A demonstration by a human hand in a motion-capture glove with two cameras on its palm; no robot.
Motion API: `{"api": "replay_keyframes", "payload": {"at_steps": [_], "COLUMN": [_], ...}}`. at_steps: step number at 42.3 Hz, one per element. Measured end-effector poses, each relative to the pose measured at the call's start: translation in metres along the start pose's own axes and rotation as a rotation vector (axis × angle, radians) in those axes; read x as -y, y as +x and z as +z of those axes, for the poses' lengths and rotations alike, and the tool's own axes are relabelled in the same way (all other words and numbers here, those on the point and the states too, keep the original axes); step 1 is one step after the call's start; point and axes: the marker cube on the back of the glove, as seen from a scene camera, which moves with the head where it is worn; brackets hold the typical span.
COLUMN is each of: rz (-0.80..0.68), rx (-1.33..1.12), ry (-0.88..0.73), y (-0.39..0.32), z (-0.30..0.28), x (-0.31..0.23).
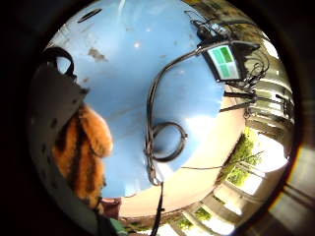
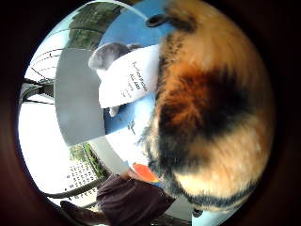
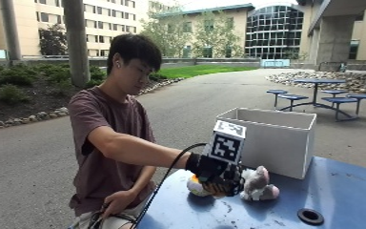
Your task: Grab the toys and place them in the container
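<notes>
The gloved right hand [image 3: 219, 177] curls around an orange striped tiger toy [image 3: 198, 187] on the blue desk [image 3: 335, 191]; a grey plush [image 3: 258, 185] lies at its 3 o'clock, the white container [image 3: 272, 140] behind.

A white paper tag [image 2: 127, 77] beside the grey plush toy [image 2: 107, 55] carries a few lines of dark print, too small and blurred to read. A small screen [image 1: 225, 62] on the blue bench [image 1: 128, 73] shows green panels without legible characters. No other text, brand or number can be read.
</notes>
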Motion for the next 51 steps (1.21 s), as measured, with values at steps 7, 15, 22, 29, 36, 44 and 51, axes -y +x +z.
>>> {"api": "replay_keyframes", "payload": {"at_steps": [7,15,22,29,36,44,51], "rz": [-0.085,-0.263,-0.361,-0.491,-0.563,-0.659,-0.628], "rx": [-0.050,-0.182,-0.153,-0.139,-0.191,-0.282,-0.297], "ry": [0.026,0.193,0.313,0.319,0.195,-0.141,-0.027], "y": [-0.071,-0.173,-0.302,-0.404,-0.484,-0.543,-0.487], "z": [-0.105,-0.200,-0.239,-0.222,-0.182,-0.156,-0.186], "x": [-0.001,0.002,0.012,0.018,0.021,0.007,0.010]}}
